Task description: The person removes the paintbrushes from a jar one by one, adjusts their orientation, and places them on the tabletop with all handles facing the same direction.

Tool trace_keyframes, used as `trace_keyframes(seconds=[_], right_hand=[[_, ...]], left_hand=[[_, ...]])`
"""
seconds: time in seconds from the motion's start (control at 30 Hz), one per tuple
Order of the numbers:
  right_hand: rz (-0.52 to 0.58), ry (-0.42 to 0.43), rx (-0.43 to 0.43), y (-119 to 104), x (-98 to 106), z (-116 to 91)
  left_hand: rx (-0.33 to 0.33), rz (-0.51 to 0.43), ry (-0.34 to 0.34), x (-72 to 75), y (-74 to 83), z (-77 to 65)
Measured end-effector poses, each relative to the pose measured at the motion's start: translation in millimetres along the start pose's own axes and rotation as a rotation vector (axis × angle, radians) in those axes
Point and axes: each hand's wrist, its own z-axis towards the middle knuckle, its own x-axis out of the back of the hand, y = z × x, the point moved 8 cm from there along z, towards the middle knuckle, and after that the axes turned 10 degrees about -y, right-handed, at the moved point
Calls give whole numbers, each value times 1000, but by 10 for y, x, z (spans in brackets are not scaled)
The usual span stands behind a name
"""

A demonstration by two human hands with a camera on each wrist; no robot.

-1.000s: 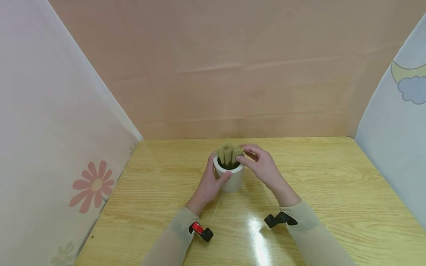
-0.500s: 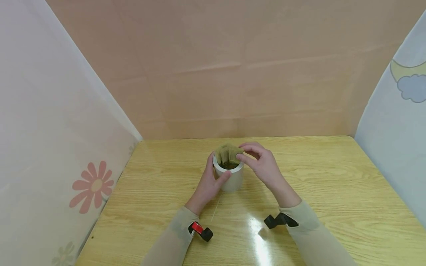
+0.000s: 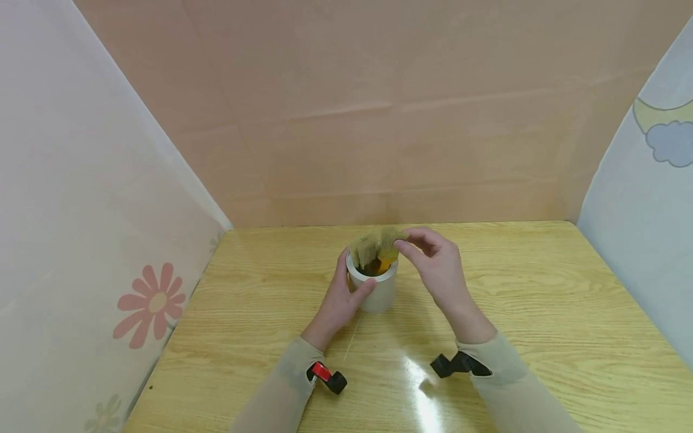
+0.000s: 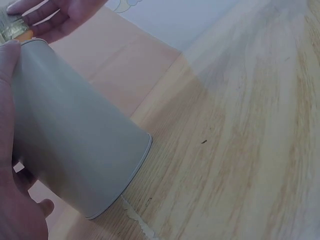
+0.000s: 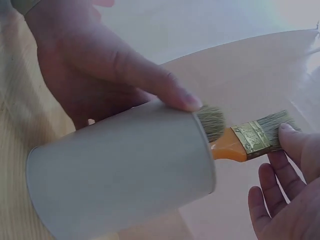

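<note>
A white-grey cylindrical cup (image 3: pixel 379 296) stands on the wooden table, with my left hand (image 3: pixel 340 300) wrapped around its left side and the thumb at the rim. My right hand (image 3: pixel 441 264) pinches the bristles of a paintbrush (image 5: pixel 251 138) between thumb and fingers. This brush has an orange handle and a gold-coloured metal band. The lower part of its handle is hidden inside the cup. Beside it, the bristles of other brushes (image 5: pixel 212 122) stick up above the rim, in the right wrist view.
Wooden tabletop (image 3: pixel 541 313) surrounds the cup. A thin pale streak (image 3: pixel 351 340) marks the table in front of it. An orange-brown backdrop (image 3: pixel 390 132) rises behind, and pale printed sheets (image 3: pixel 65 198) flank both sides.
My right hand has moved slightly up and to the right, drawing one paintbrush partly out, so its orange handle now shows. The left hand and cup have stayed put.
</note>
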Motion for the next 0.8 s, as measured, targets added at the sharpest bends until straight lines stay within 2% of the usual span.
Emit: trace_keyframes(seconds=[0.13, 0.43, 0.57, 0.8], right_hand=[[71, 61, 57, -123, 67, -28], [229, 208, 263, -414, 279, -126], [294, 260, 304, -485, 379, -155], [366, 336, 323, -562, 561, -178]], left_hand=[[2, -7, 5, 1, 1, -2], [12, 1, 5, -3, 4, -7], [9, 5, 7, 0, 7, -4], [-4, 14, 13, 9, 0, -4]])
